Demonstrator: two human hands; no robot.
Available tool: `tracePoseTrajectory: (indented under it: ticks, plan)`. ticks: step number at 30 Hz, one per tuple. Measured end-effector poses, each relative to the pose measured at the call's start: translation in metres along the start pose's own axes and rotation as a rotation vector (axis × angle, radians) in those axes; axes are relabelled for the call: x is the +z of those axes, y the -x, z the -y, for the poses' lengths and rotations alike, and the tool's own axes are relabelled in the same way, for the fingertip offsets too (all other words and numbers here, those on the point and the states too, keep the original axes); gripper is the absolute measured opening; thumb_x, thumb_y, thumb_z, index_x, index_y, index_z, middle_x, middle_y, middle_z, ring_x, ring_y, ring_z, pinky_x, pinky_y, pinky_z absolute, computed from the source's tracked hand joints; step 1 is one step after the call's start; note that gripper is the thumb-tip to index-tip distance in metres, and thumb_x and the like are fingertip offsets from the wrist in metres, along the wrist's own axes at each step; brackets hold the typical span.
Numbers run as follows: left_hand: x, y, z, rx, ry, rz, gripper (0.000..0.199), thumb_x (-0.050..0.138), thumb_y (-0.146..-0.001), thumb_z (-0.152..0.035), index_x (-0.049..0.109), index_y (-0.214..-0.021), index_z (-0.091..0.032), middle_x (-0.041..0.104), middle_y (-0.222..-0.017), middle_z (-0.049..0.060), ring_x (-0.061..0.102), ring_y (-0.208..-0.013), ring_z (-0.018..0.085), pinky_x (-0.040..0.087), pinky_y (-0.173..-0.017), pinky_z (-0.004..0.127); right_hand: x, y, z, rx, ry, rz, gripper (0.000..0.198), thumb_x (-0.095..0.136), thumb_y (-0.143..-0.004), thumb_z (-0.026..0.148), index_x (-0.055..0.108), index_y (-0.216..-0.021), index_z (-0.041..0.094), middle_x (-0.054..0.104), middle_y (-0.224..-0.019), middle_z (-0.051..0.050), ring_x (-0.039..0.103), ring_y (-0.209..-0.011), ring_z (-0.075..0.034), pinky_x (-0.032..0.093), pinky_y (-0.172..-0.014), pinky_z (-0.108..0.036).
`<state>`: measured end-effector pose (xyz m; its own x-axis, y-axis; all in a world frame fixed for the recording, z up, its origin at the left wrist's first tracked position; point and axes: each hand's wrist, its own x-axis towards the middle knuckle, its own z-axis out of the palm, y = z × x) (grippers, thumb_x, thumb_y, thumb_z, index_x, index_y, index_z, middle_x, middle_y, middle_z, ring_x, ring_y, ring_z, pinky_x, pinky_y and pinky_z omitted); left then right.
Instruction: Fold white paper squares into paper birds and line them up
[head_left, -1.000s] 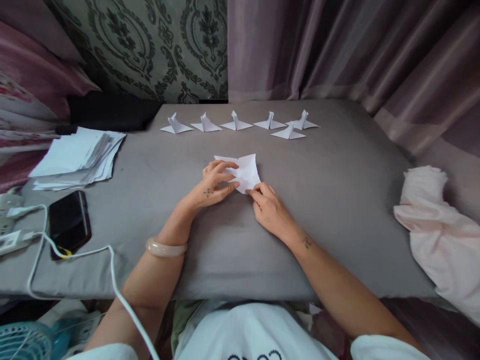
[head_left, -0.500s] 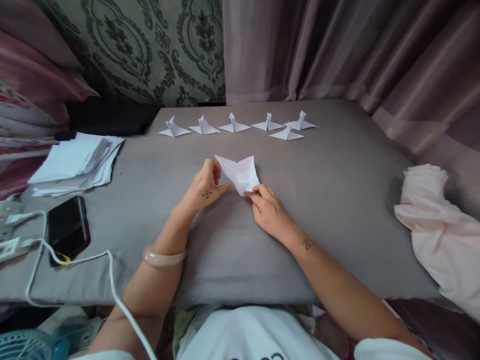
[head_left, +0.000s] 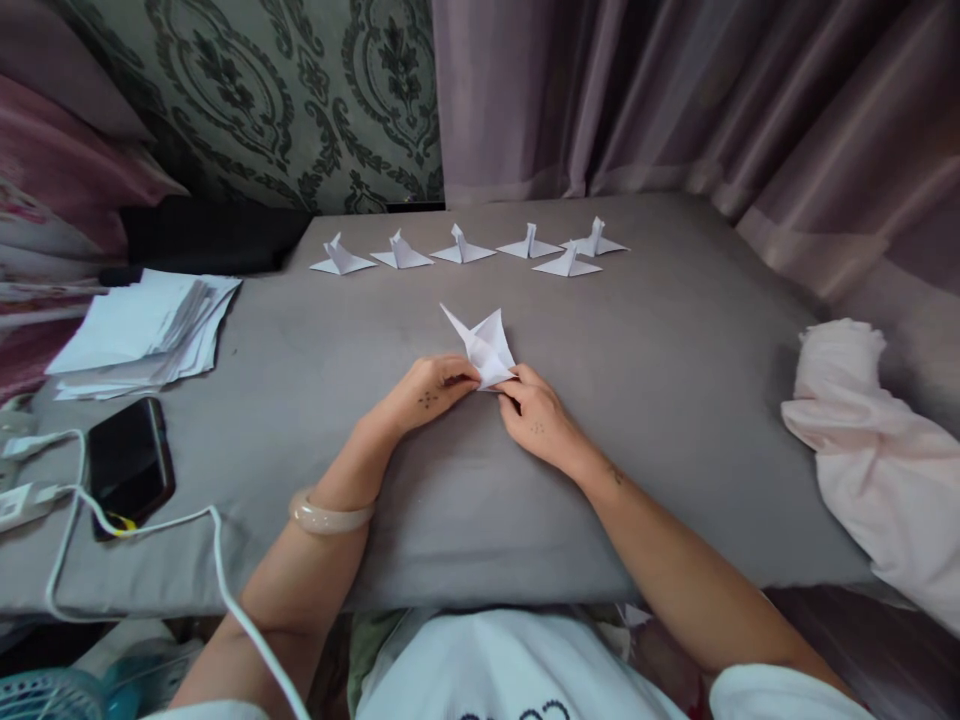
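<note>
A partly folded piece of white origami paper [head_left: 489, 348] is held between my two hands over the middle of the table. One narrow point of it sticks out to the upper left, and a wider flap rises at the right. My left hand [head_left: 433, 392] pinches its lower left edge between thumb and fingers. On the lower right corner, my right hand [head_left: 541, 415] is closed with thumb and fingertips. Beyond the hands stand several folded paper cranes [head_left: 463, 247] in a row, with one crane [head_left: 568, 262] set slightly nearer.
At the left lies a stack of white paper sheets [head_left: 142, 330], with a black phone [head_left: 131, 465] and a white cable [head_left: 217, 550] nearer. A pale pink cloth [head_left: 874, 440] is bunched at the right. Grey cloth covers the table [head_left: 675, 400]; curtains [head_left: 637, 90] hang behind.
My left hand has moved down and right from the upper left flap to the paper's lower edge. The left flap has become a narrow point. My right hand still grips the lower right corner.
</note>
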<state>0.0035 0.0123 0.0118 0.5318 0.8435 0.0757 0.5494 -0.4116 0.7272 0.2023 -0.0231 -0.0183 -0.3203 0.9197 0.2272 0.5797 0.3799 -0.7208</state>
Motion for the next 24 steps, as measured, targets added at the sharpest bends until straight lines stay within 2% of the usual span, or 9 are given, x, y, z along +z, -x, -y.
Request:
tracePoseTrajectory:
  ticks: [6,11,13,17,21,24]
  plan:
    - [0.0,0.001,0.003,0.076,-0.064,0.046,0.023,0.052,-0.093,-0.029,0.073,-0.091,-0.02,0.071,-0.102,0.006,0.066,-0.092,0.018,0.048,-0.085,0.028,-0.001,-0.004,0.0,0.132,-0.036,-0.005,0.017,0.055,-0.084,0.019,0.072,-0.08,0.018,0.06,-0.093,-0.006,0.061,-0.083,-0.016,0.049,-0.08,-0.03]
    - [-0.001,0.003,0.008,0.105,-0.125,0.074,0.025,0.051,-0.094,-0.029,0.074,-0.098,-0.022,0.069,-0.108,0.007,0.066,-0.097,0.019,0.049,-0.086,0.028,-0.003,-0.007,0.004,0.218,-0.08,-0.001,0.013,0.06,-0.082,0.027,0.069,-0.077,0.019,0.059,-0.089,-0.003,0.061,-0.077,-0.014,0.047,-0.075,-0.028]
    - [-0.001,0.003,0.008,0.119,-0.145,0.09,0.026,0.05,-0.095,-0.028,0.074,-0.1,-0.022,0.068,-0.109,0.007,0.065,-0.098,0.019,0.048,-0.087,0.028,-0.004,-0.008,0.006,0.245,-0.095,-0.011,0.015,0.061,-0.082,0.031,0.066,-0.075,0.018,0.059,-0.088,-0.003,0.061,-0.076,-0.013,0.046,-0.073,-0.027]
    - [-0.001,0.004,0.007,0.148,-0.189,0.107,0.027,0.047,-0.096,-0.025,0.073,-0.102,-0.022,0.068,-0.108,0.007,0.064,-0.098,0.019,0.048,-0.086,0.028,-0.008,-0.01,0.01,0.305,-0.06,-0.064,0.033,0.058,-0.083,0.043,0.051,-0.061,0.019,0.056,-0.077,-0.001,0.055,-0.067,-0.013,0.041,-0.067,-0.027]
    - [0.0,0.003,0.008,0.198,-0.224,0.098,0.026,0.048,-0.095,-0.022,0.073,-0.1,-0.021,0.069,-0.106,0.006,0.064,-0.098,0.019,0.048,-0.083,0.027,-0.01,-0.011,0.008,0.336,-0.019,-0.103,0.037,0.055,-0.083,0.04,0.04,-0.055,0.021,0.049,-0.065,0.002,0.046,-0.059,-0.011,0.035,-0.06,-0.027]
    - [-0.001,0.003,0.008,0.214,-0.252,0.098,0.025,0.048,-0.094,-0.021,0.072,-0.1,-0.022,0.069,-0.107,0.005,0.064,-0.098,0.019,0.048,-0.082,0.026,-0.013,-0.01,0.004,0.339,-0.008,-0.086,0.031,0.056,-0.082,0.037,0.045,-0.058,0.02,0.051,-0.068,0.002,0.048,-0.061,-0.012,0.036,-0.062,-0.027]
